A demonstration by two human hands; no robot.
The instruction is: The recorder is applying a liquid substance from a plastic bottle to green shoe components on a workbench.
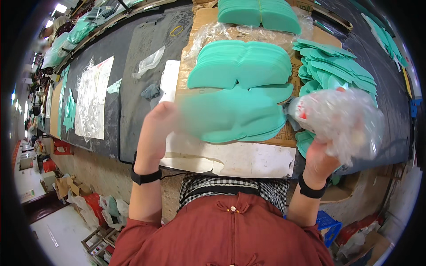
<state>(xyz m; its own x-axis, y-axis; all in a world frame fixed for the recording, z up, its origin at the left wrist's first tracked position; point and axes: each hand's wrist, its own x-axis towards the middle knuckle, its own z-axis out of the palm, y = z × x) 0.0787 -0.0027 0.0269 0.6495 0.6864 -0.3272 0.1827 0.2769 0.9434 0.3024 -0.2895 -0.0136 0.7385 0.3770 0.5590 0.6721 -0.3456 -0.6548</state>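
Observation:
My left hand (160, 119) is closed at the left end of a thin green insole-shaped sheet (202, 113), which is smeared by motion. Beneath that sheet, similar green pieces (262, 119) lie in a loose pile. In my right hand (320, 158) is a crumpled clear plastic bag (344, 122) with a red mark; it hides most of my fingers. A grey tip pokes from the bag's left end and touches the loose pile; its kind is unclear. Just beyond stands a neat stack of green sheets (239, 64).
Fanned green pieces (337, 66) lie at the right, and another banded green stack (259, 15) at the back. Brown cardboard (184, 82) and a white board (257, 162) cover the dark table (144, 35). Left are a grey rag (151, 91) and a plastic-covered sheet (94, 99).

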